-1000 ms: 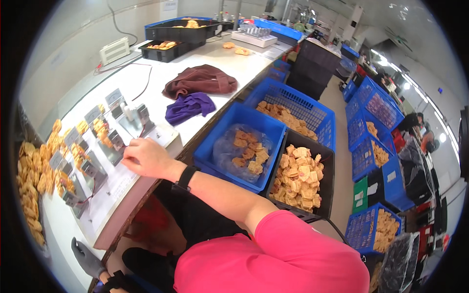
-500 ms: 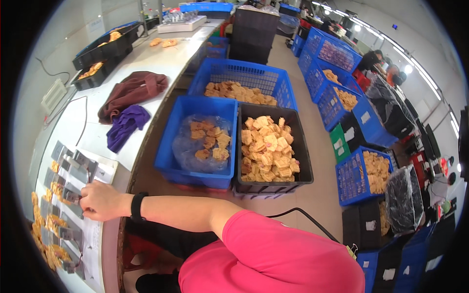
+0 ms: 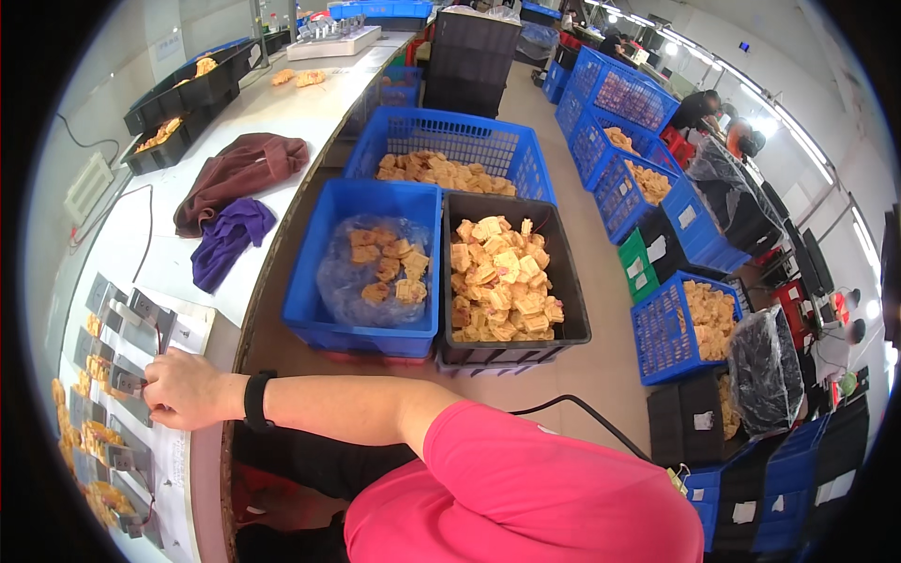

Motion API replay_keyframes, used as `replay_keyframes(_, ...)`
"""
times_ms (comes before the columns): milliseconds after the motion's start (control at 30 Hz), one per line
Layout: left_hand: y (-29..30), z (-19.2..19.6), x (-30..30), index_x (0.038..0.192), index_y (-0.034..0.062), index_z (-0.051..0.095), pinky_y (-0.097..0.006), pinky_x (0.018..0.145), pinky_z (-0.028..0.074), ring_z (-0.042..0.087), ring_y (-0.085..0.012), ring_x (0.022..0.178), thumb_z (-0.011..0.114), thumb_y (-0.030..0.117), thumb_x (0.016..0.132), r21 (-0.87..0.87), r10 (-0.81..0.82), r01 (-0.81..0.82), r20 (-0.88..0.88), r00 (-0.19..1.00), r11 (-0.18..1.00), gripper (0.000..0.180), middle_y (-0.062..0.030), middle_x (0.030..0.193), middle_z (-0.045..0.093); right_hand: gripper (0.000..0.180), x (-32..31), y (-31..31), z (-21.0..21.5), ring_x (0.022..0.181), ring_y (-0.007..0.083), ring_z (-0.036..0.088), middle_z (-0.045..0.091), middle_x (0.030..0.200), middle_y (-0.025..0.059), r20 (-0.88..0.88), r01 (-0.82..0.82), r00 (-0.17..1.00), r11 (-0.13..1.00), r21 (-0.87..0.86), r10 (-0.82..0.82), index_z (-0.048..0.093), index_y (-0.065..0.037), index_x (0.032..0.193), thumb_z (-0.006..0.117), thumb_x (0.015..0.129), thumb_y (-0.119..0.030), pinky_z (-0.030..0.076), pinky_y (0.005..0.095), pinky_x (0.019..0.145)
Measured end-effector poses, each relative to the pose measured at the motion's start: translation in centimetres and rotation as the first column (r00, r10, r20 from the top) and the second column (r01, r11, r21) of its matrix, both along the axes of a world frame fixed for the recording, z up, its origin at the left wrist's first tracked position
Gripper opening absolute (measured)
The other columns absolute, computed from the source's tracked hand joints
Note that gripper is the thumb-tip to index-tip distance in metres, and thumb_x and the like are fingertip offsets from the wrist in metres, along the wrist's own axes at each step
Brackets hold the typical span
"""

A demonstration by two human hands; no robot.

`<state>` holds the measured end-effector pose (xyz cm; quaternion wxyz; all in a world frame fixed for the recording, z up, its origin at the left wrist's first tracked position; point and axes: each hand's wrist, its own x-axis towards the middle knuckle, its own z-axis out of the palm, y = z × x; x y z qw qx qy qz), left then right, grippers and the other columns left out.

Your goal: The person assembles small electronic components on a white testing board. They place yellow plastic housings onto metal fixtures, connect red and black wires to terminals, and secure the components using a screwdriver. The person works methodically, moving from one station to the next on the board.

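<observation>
My right hand [image 3: 187, 388], with a dark band on its wrist, reaches left over the bench from a pink sleeve. Its fingers are bent together at a row of small grey blocks on a white board [image 3: 192, 324]. Whatever they pinch is hidden. Beside the fingertips stands a grey block [image 3: 126, 378] with thin dark leads. Another grey block [image 3: 145, 305] sits just beyond the hand. Yellow-tan pieces [image 3: 101, 436] lie between and behind the blocks along the bench's left side. My left hand is out of view.
Brown cloth [image 3: 246, 171] and purple cloth [image 3: 232, 239] lie on the bench [image 3: 324, 117]. Beside it stand a blue bin [image 3: 298, 281] with a plastic bag, a black bin [image 3: 580, 314] heaped with yellow-tan pieces, and a blue crate [image 3: 535, 155]. More crates line the right side.
The whole view has shifted slightly, so bench and bins appear a little farther left. My right hand remains at the same grey block, its fingers still bent.
</observation>
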<state>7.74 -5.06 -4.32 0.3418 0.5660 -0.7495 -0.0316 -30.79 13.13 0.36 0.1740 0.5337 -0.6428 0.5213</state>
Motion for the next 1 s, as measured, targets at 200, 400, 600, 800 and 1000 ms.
replay_keyframes(200,0.3,-1.4,1.3,0.15,-0.0075,0.032,-0.041,0.12,0.03,0.04,-0.0342,0.141,0.024,0.032,0.109,0.086,-0.143,0.123,0.293,0.946,0.989,0.058,-0.0235,0.153,0.039,0.016,0.2,0.2,1.6,0.087,0.0317,0.063,0.062,0.081,0.0094,-0.019,-0.047,0.999,0.998,0.031,0.047,0.067,-0.009,0.072,0.07,0.074,-0.024,0.05,0.0452,0.078)
replay_keyframes(400,0.4,-1.9,-1.1,0.129,0.0005,0.06,-0.032,0.099,0.047,0.062,-0.0206,0.111,0.054,0.011,0.102,0.023,-0.107,0.12,-0.305,0.946,0.993,0.03,-0.013,0.124,0.066,0.016,-0.8,1.2,2.2,0.087,0.0339,0.062,0.066,0.087,0.0131,-0.06,-0.138,0.986,0.962,0.235,0.156,0.07,-0.006,0.086,0.066,0.088,-0.021,0.049,0.0435,0.079)
replay_keyframes(600,2.7,0.4,-2.8,0.118,0.0044,0.068,-0.029,0.078,0.051,0.062,-0.0151,0.083,0.059,0.008,0.097,0.01,0.017,-0.014,-0.312,0.95,1.0,0.023,-0.0082,0.104,0.07,0.008,-0.3,2.6,4.6,0.091,0.0306,0.059,0.061,0.092,0.0105,0.069,-0.232,0.972,0.867,0.441,0.225,0.066,-0.004,0.093,0.068,0.087,-0.009,0.046,0.0389,0.084)
replay_keyframes(800,3.7,1.3,-2.5,0.119,0.0004,0.066,-0.026,0.077,0.049,0.058,-0.0107,0.084,0.056,0.007,0.1,0.11,0.078,-0.043,-0.335,0.939,0.993,0.023,-0.0074,0.1,0.067,0.015,-0.8,2.6,7.6,0.094,0.0288,0.06,0.062,0.097,0.0113,0.192,-0.333,0.942,0.73,0.597,0.274,0.068,-0.003,0.101,0.068,0.086,-0.006,0.049,0.0361,0.085)
replay_keyframes(1000,3.4,0.8,-2.6,0.125,-0.0009,0.063,-0.028,0.087,0.049,0.06,-0.012,0.095,0.053,0.006,0.101,0.155,0.096,-0.04,-0.367,0.925,0.987,0.026,-0.0082,0.11,0.066,0.019,-2.2,2.2,7.3,0.093,0.0267,0.063,0.062,0.099,0.0104,0.186,-0.351,0.934,0.693,0.629,0.304,0.069,-0.004,0.103,0.071,0.083,-0.004,0.051,0.0342,0.082)
